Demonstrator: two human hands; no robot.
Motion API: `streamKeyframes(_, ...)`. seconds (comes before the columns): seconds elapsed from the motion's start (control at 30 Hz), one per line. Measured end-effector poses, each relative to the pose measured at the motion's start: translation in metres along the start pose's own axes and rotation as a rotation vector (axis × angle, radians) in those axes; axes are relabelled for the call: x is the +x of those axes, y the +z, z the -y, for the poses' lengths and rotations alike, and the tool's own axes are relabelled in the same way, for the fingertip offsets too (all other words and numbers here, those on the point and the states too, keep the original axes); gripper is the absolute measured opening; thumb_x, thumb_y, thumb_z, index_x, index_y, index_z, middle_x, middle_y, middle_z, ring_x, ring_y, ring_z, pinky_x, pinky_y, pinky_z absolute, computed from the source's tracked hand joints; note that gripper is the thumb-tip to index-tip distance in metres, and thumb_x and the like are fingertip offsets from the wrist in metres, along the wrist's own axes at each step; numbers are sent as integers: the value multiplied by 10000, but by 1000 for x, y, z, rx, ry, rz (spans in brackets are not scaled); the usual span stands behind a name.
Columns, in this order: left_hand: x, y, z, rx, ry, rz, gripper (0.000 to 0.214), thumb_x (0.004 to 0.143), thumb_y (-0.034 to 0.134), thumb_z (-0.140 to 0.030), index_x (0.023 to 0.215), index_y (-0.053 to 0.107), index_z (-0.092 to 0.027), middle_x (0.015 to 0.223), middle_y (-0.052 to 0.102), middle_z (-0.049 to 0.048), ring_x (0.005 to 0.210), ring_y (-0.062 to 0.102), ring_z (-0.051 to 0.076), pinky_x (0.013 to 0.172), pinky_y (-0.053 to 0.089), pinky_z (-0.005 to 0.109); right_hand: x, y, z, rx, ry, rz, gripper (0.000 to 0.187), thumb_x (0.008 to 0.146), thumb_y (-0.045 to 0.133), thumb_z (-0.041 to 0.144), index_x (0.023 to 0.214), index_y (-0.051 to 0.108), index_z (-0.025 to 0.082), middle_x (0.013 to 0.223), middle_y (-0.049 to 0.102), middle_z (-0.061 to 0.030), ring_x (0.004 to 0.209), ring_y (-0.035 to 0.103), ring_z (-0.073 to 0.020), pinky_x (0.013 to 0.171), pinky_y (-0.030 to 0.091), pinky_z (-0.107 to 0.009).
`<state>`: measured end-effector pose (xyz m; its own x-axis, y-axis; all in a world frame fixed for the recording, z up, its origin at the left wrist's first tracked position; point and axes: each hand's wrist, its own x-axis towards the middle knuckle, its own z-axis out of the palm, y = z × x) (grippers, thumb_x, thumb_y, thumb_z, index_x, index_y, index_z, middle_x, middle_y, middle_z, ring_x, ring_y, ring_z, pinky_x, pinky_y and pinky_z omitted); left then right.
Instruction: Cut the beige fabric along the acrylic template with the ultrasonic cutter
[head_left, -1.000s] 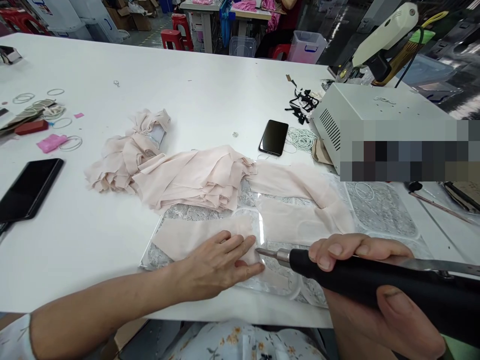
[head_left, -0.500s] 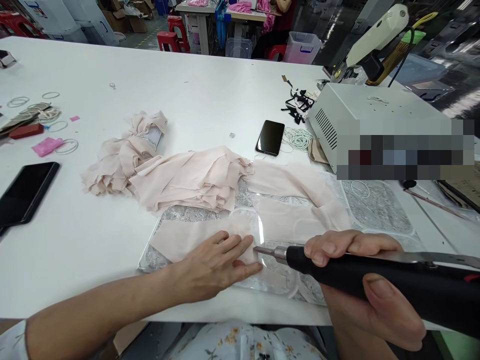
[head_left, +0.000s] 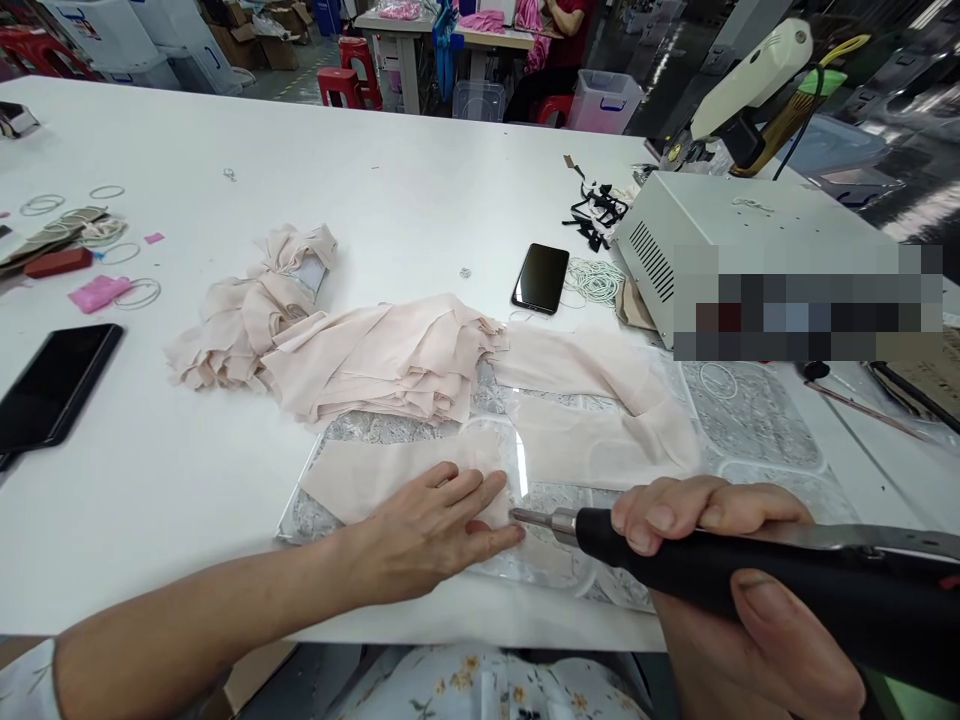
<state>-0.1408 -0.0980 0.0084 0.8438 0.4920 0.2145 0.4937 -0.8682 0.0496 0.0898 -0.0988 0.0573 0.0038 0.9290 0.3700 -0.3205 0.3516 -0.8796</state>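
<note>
My left hand (head_left: 446,525) lies on a pale pink fabric strip (head_left: 397,470), fingers stretched out and pressing it down near its right end. The strip rests on a clear plastic template (head_left: 525,450) over a grey patterned surface. In my right hand (head_left: 720,540) is a thick black hand tool (head_left: 675,560) with a slim metal tip. My fingers wrap over and under its body. Its tip is just right of my left fingertips, at the strip's edge; whether it touches the cloth I cannot tell. More pink strips (head_left: 600,435) lie on the template to the right.
Behind the template are a layered fabric pile (head_left: 390,350) and a tied bundle (head_left: 255,300). Two phones, one black (head_left: 56,385) and one smaller (head_left: 541,278), lie on the table. A grey metal box (head_left: 750,220) stands at right. A person (head_left: 566,30) sits at the back.
The tool in my right hand has dipped slightly, its tip shifting a little toward me. My left hand and the fabric strip stay in place.
</note>
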Motion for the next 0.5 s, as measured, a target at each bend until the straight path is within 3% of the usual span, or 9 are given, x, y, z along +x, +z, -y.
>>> streamKeyframes(0.17, 0, -2, 2, 7, 3, -6, 374, 930, 473, -70, 1262, 486, -240, 1232, 520, 143, 878, 498, 185, 769, 379, 323, 0, -5, 0, 3, -11, -37, 127, 787, 592, 285, 893, 598, 215, 734, 603, -16, 595, 578, -163, 591, 519, -380)
streamKeyframes(0.37, -2, -13, 9, -35, 35, -23, 387, 898, 480, -26, 1245, 515, -196, 1226, 554, 142, 908, 521, 187, 791, 400, 322, -6, -43, 18, -48, -35, -158, 178, 743, 591, 302, 886, 613, 198, 756, 616, -24, 574, 554, -147, 550, 500, -346)
streamKeyframes(0.5, 11, -20, -1, -145, 99, -54, 369, 913, 432, -34, 1265, 493, -124, 1199, 591, 157, 918, 554, 194, 802, 418, 332, -10, -62, 28, -90, -68, -230, 180, 739, 578, 290, 877, 626, 186, 749, 625, -22, 556, 560, -137, 518, 489, -313)
